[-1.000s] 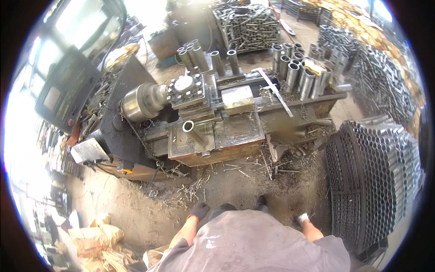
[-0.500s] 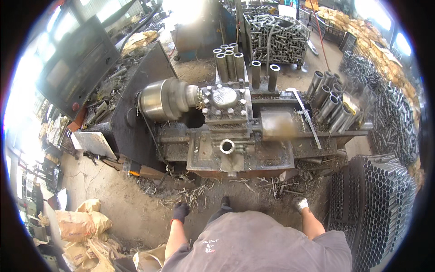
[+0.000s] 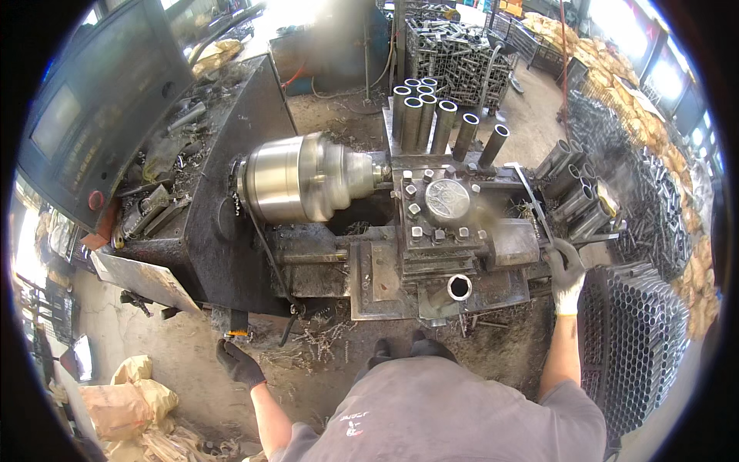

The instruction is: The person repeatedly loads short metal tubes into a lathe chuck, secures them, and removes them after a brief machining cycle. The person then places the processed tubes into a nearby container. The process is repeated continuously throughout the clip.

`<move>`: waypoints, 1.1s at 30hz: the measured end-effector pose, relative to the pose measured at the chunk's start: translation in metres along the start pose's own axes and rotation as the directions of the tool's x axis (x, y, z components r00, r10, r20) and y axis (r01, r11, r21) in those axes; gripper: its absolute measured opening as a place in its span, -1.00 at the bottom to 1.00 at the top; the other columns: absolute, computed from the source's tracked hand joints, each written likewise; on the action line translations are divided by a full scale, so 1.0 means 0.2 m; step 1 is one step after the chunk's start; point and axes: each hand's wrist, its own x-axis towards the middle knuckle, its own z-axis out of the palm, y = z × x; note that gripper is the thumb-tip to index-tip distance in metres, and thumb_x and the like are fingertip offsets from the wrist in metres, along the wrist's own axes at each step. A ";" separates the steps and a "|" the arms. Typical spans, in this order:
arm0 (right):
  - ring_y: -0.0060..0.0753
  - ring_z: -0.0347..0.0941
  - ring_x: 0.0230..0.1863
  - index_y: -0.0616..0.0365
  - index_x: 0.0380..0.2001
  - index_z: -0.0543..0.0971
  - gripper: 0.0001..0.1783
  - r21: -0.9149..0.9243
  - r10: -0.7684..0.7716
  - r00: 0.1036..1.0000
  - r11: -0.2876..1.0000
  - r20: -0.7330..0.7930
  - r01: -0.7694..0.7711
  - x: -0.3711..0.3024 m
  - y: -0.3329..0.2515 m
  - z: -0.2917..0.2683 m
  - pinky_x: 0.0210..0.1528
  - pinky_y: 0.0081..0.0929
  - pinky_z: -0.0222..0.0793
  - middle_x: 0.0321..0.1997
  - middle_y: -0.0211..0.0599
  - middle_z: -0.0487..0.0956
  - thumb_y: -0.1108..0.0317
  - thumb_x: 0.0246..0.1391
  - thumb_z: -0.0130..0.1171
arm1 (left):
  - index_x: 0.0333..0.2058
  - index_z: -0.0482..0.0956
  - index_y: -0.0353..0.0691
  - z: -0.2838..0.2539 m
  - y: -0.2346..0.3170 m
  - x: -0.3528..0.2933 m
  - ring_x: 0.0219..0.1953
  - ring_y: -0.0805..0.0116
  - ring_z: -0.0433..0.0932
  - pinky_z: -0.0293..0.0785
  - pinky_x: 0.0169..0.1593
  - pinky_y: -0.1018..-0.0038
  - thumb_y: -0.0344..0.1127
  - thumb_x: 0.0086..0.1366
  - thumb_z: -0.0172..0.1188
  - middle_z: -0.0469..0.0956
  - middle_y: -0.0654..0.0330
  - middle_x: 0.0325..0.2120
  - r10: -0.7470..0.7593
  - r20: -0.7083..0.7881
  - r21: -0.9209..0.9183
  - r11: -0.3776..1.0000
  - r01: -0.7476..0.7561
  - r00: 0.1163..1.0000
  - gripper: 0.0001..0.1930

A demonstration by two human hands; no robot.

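My left hand (image 3: pixel 241 365), in a dark glove, is held just below a small box with an orange edge (image 3: pixel 237 333) on the lathe's front. Its fingers are loosely extended with nothing visible in them. My right hand (image 3: pixel 567 271), in a grey glove with a pale cuff, reaches to the lower end of a long metal caliper (image 3: pixel 531 200) on the lathe bed. Those fingers are curved and apart; whether they touch the caliper is unclear. The lathe's shiny chuck (image 3: pixel 285 181) looks blurred at its nose. Beside it stands the bolted tool post (image 3: pixel 446 202).
Several upright steel tubes (image 3: pixel 412 123) stand behind the tool post. More tubes (image 3: pixel 573 189) lean at the bed's right end. A stack of tubes (image 3: pixel 639 346) rises close by my right arm. Metal shavings (image 3: pixel 323 339) litter the floor; paper sacks (image 3: pixel 123 404) lie at lower left.
My right hand has risen from beside my body to the caliper's lower end. My left hand has moved left toward the orange-edged box. The view has shifted, and the tool post appears farther right.
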 end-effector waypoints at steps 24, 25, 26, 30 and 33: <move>-0.18 0.70 -0.14 0.11 -0.20 0.79 -0.77 -0.190 0.362 -0.010 0.511 0.932 0.838 1.49 0.11 1.71 -0.10 -0.13 0.61 -0.04 -0.21 0.79 0.30 0.05 0.44 | 0.02 0.70 -0.11 0.42 1.64 -0.46 0.04 -0.12 0.66 0.54 0.14 0.05 0.09 0.47 0.12 0.67 -0.05 0.00 0.335 0.938 -0.203 0.730 -0.653 0.083 -0.57; -0.17 0.71 -0.05 0.13 -0.09 0.76 -0.71 0.106 0.427 -0.268 0.366 0.864 0.925 1.51 0.29 1.78 0.00 -0.16 0.61 -0.01 -0.14 0.78 0.32 0.10 0.43 | 0.01 0.70 -0.10 0.43 1.67 -0.45 0.01 -0.10 0.67 0.55 0.13 0.06 0.07 0.46 0.14 0.68 -0.03 -0.04 0.451 0.860 -0.203 0.731 -0.651 0.238 -0.58; -0.15 0.71 0.04 0.15 0.02 0.73 -0.65 0.486 0.356 -0.557 0.275 0.750 0.830 1.52 0.44 1.82 0.11 -0.20 0.61 0.02 -0.08 0.77 0.34 0.16 0.41 | 0.01 0.69 -0.09 0.43 1.68 -0.43 -0.02 -0.08 0.69 0.56 0.11 0.07 0.06 0.45 0.16 0.69 -0.02 -0.08 0.547 0.745 -0.203 0.732 -0.650 0.383 -0.60; -0.26 0.42 0.48 0.15 0.43 0.44 -0.24 0.060 0.013 -0.093 0.673 0.996 0.737 1.41 0.41 1.86 0.50 -0.27 0.37 0.48 -0.16 0.51 0.23 0.17 0.35 | 0.01 0.68 -0.13 0.34 1.56 -0.42 -0.07 -0.02 0.70 0.59 0.03 0.13 -0.12 0.37 0.30 0.70 0.03 -0.14 0.484 0.695 -0.302 0.867 -0.395 0.531 -0.67; -0.12 0.46 0.44 0.23 0.23 0.62 -0.42 0.219 -0.202 0.312 0.975 0.928 -0.021 1.27 -0.06 1.71 0.48 -0.34 0.40 0.42 -0.14 0.55 0.35 0.11 0.32 | 0.01 0.68 -0.15 0.27 1.44 -0.43 0.01 -0.04 0.68 0.58 0.08 0.09 -0.06 0.39 0.29 0.69 0.05 -0.03 0.356 0.799 -0.246 0.929 -0.278 0.485 -0.64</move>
